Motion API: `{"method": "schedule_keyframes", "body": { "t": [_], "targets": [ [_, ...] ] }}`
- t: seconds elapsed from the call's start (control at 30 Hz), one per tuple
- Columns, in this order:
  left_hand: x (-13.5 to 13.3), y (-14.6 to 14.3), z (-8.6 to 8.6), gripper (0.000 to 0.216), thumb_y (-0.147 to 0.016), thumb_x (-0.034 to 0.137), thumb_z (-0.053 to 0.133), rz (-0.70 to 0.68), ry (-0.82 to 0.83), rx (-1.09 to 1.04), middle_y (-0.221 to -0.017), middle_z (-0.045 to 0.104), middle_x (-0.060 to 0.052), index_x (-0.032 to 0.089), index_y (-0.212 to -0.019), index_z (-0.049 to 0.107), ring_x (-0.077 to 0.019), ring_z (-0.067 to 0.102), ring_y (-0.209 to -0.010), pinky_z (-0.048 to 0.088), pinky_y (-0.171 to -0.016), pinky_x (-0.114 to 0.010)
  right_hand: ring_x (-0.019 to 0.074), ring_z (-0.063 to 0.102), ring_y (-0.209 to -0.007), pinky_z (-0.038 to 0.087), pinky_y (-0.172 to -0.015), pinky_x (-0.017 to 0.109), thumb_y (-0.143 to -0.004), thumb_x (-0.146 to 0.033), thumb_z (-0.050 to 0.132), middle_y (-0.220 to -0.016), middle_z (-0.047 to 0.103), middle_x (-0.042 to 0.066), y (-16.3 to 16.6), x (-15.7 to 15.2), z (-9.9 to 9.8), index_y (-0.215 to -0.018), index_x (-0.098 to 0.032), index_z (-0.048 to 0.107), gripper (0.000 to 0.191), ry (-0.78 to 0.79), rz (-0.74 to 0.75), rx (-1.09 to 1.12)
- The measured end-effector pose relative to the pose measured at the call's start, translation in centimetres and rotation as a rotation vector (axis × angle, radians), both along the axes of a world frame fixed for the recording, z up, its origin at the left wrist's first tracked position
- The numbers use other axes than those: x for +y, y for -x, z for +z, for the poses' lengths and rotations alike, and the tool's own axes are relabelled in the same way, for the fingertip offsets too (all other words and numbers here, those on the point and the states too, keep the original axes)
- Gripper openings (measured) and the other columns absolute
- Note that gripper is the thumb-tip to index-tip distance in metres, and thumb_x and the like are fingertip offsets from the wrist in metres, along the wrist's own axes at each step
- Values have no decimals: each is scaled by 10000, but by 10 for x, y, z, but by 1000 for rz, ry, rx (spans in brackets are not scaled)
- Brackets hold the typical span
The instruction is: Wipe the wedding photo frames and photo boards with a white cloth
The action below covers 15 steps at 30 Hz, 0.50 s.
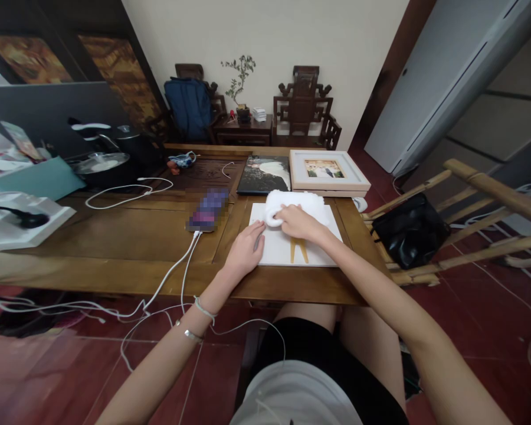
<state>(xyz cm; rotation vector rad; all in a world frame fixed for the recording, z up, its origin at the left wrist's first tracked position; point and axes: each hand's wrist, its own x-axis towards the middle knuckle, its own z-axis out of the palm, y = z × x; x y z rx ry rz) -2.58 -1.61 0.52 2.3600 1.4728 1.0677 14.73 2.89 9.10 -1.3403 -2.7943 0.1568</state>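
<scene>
A white flat panel [274, 245] with a small gold mark lies on the wooden table [128, 242] in front of me. My right hand [298, 223] is closed on a white fluffy cloth [294, 203] and presses it on the panel's far part. My left hand [244, 251] rests at the panel's left edge, fingers together and flat, steadying it. Beyond the panel lie a dark photo print [265, 175] and a white framed photo [325, 172].
A phone [207, 211] on a white charging cable lies left of the panel. Pots, a teal folder and a white box crowd the table's left. A bamboo chair [464, 230] with a black bag [409, 231] stands to the right. Dark chairs line the far wall.
</scene>
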Motion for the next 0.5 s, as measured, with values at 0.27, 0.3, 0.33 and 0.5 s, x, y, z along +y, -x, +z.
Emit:
{"method": "schedule_keyframes", "body": {
  "t": [0.27, 0.3, 0.33, 0.5],
  "targets": [
    [-1, 1, 3, 343, -890, 194, 411, -5, -5, 36, -1191, 627, -173, 72, -1143, 607, -279, 569, -1147, 458, -1008, -431, 189, 583, -797, 337, -642, 249, -718, -83, 438, -888, 700, 84, 55, 31, 13, -829, -145, 674, 268, 74, 115, 8],
    [-1, 1, 2, 345, -892, 197, 412, -5, -11, 34, -1209, 620, -176, 67, -1146, 607, -278, 561, -1164, 447, -1022, -433, 185, 579, -781, 332, -635, 246, -721, -96, 446, -880, 701, 81, 54, 34, 14, -814, -143, 672, 249, 79, 116, 5],
    [-1, 1, 2, 347, -894, 199, 412, -5, -16, 32, -1226, 612, -176, 65, -1148, 607, -275, 552, -1181, 435, -1037, -433, 181, 575, -770, 329, -634, 244, -726, -109, 450, -873, 701, 79, 50, 38, 16, -801, -143, 670, 235, 83, 114, 3],
    [-1, 1, 0, 349, -893, 183, 412, 0, -12, 44, -1265, 594, -170, 68, -1163, 601, -266, 517, -1234, 404, -1074, -438, 188, 578, -726, 342, -616, 251, -725, -124, 419, -865, 707, 79, -8, 52, 24, -793, -131, 673, 263, 91, 23, -13]
  ]
}}
